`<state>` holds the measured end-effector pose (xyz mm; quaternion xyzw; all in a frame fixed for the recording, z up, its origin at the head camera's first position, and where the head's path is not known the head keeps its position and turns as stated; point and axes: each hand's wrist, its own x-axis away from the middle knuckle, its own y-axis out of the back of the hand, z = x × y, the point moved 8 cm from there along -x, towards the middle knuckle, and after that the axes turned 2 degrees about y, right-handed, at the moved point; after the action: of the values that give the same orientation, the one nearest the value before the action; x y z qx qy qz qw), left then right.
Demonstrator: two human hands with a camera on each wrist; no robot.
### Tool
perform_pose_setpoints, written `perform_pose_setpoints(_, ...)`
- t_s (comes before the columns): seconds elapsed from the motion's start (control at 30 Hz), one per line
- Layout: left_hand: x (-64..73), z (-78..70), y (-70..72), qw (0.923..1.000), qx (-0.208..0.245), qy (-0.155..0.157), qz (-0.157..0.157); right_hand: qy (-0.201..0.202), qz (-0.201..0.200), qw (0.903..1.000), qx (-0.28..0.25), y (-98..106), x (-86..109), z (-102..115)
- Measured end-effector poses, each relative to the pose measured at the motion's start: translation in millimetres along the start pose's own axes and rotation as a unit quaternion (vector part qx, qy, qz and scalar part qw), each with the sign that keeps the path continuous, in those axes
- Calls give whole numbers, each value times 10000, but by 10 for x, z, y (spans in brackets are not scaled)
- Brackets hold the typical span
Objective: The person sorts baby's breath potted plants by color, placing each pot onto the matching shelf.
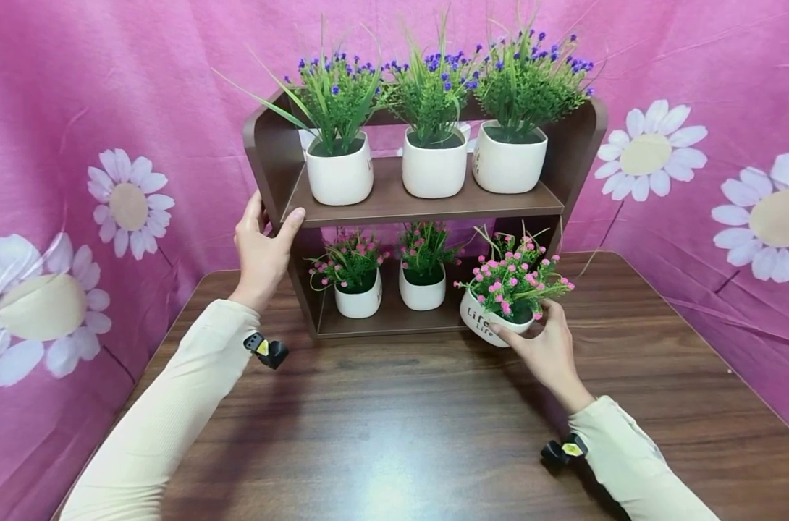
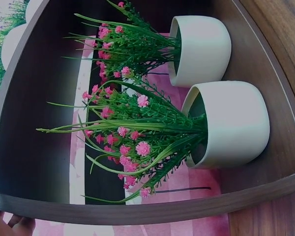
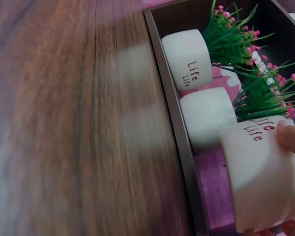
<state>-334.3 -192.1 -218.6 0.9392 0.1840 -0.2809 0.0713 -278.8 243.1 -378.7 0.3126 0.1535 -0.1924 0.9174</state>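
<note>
My right hand (image 1: 551,351) grips a white flowerpot (image 1: 482,318) lettered "Life", with pink flowers, tilted at the front right of the lower shelf. In the right wrist view the same pot (image 3: 265,177) fills the lower right, fingers and thumb around its side. My left hand (image 1: 264,246) holds the left side panel of a brown two-tier shelf (image 1: 427,210), thumb on the front edge. Behind the held pot, a pink-flowered pot (image 1: 357,298) and another pink-flowered pot (image 1: 423,289) stand upright on the lower tier.
Three white pots with purple flowers, the left one (image 1: 340,174) among them, stand on the upper tier. The shelf rests on a wooden table (image 1: 368,412). A pink curtain (image 1: 192,87) with daisy prints hangs behind and at both sides.
</note>
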Motion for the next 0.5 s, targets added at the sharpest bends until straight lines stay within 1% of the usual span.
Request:
perform_pose_setpoints(0.07,9,-31,3,10000,47,-8,6,-140,-77,9999,-61,-39,-15,6)
perform_pose_setpoints(0.17,54,-151,5,10000,26,-6,22,-260,-248,9993,-129,-101,-39,26)
perform_pose_setpoints(0.3,120,-305,-2,10000,-64,1,62,-288,-502,9981,-206,-196,-56,53)
perform_pose_setpoints(0.4,139,-340,-9,9999,-108,-1,87,-347,-694,9964,-342,-267,-53,44)
perform_pose_setpoints(0.5,142,-343,-12,9999,-112,-3,95,-454,-910,9937,-477,-335,-39,18)
